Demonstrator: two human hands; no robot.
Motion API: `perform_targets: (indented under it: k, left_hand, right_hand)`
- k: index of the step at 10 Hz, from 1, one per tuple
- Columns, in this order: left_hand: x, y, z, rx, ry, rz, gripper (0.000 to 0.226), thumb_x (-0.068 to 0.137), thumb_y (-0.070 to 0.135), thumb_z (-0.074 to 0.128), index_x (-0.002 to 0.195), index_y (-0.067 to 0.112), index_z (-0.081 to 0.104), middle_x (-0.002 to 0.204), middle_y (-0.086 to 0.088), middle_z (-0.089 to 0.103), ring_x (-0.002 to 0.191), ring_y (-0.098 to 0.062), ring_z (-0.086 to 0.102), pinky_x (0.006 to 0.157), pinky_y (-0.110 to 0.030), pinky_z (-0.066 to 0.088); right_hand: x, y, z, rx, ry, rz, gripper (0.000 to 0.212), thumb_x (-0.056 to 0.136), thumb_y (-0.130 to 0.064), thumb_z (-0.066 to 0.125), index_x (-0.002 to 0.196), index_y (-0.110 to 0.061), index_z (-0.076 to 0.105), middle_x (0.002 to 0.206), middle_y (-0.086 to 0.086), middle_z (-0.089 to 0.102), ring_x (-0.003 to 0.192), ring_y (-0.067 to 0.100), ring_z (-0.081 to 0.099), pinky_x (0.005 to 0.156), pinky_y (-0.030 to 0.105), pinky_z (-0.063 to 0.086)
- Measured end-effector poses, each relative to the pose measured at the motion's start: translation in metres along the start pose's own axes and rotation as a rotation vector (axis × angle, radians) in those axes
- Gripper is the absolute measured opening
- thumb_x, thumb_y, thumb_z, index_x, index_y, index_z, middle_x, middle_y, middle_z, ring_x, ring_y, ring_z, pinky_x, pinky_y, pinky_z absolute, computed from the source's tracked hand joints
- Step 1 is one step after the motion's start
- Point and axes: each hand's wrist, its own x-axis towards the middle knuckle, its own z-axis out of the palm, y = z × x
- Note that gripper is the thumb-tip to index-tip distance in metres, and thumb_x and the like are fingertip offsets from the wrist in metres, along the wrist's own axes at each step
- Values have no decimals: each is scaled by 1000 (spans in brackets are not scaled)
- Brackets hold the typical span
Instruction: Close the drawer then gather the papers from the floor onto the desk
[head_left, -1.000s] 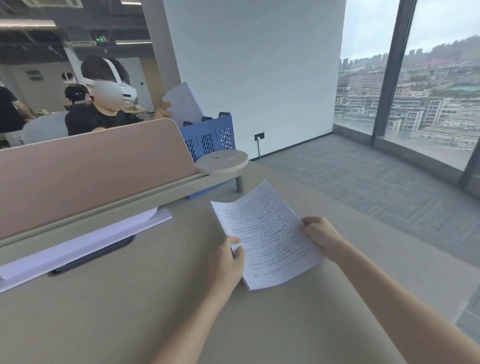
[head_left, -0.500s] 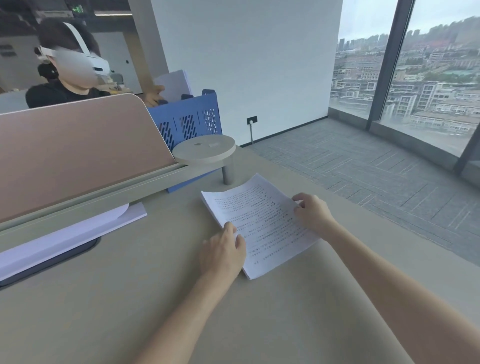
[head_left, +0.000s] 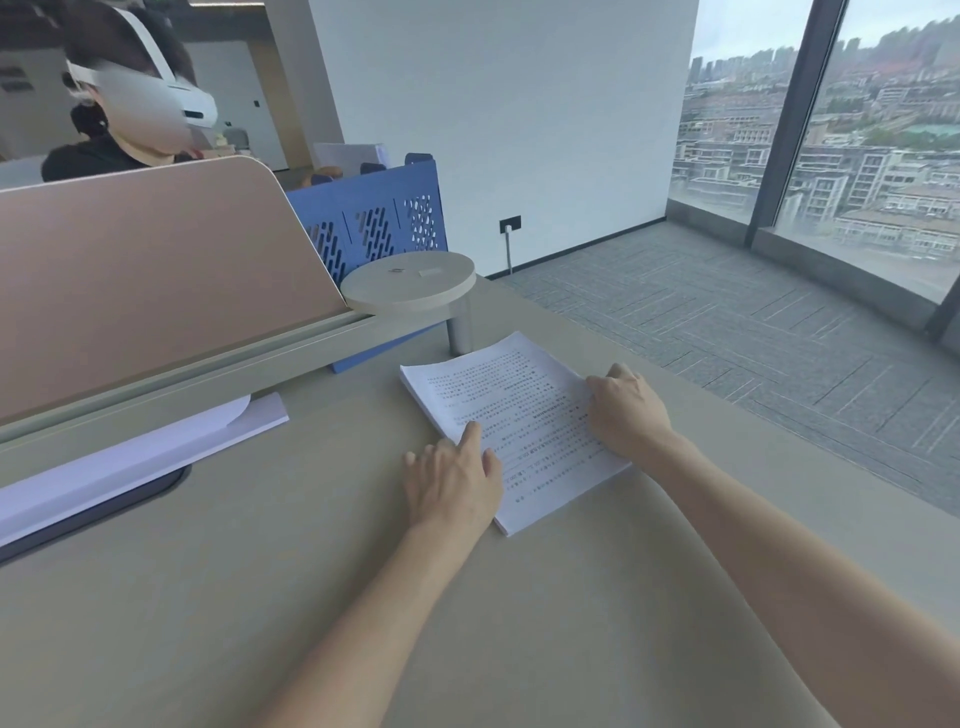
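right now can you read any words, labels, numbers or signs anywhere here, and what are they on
Nothing here can be quoted with confidence.
Stack of papers: many rows of small dark print on the top sheet, too small and blurred to read.
Round shelf: a faint mark and a small pale sticker on its top, unreadable.
Blue perforated rack: only a pattern of cut holes, no lettering.
Wall socket: no visible marking.

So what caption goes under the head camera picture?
Both hands, left hand and right hand, rest on the printed papers on the desk.
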Motion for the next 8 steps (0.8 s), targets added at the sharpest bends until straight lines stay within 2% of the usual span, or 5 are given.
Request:
perform_targets:
  k: [1, 3, 4, 6, 8]
  left_hand:
    - [1, -1, 0, 1, -1, -4, 27, 95, 37, 40, 112, 21, 54, 85, -9, 70, 85, -32, 65, 72, -39, 35]
    - [-1, 0, -1, 1, 1, 0, 23, 95, 38, 41, 101, 21, 54, 82, -8, 70, 82, -33, 66, 68, -38, 32]
    - [-1, -3, -1, -59, 3, -26, 22, 95, 39, 41, 97, 21, 55, 84, -8, 70, 84, -33, 66, 72, -38, 39]
    - [0, -9, -14, -133, -57, -51, 29, 98, 36, 39, 110, 20, 59, 95, -10, 70, 92, -34, 66, 80, -40, 44]
    - [-4, -16, -46, -231, -82, -82, 22, 91, 26, 43, 107, 13, 53, 89, -9, 72, 85, -35, 66, 73, -42, 53]
  right_hand:
    - [-3, -2, 3, -91, 68, -62, 42, 90, -10, 41, 130, -14, 54, 111, 13, 55, 110, 33, 53, 81, 36, 44]
    - [-4, -4, 5, -263, 108, -127, 39, 90, -15, 44, 125, -18, 60, 109, 10, 55, 105, 29, 52, 87, 34, 42]
    - [-5, -6, 4, -297, 119, -153, 38, 88, -14, 45, 120, -18, 64, 112, 11, 55, 105, 30, 52, 90, 35, 42]
    - [-8, -18, -7, -259, 136, -148, 43, 83, -5, 45, 120, -13, 64, 114, 11, 56, 107, 29, 52, 90, 34, 41]
    - [-24, -43, -28, -171, 161, -159, 49, 82, -1, 42, 125, -13, 62, 117, 10, 57, 108, 28, 53, 92, 34, 42]
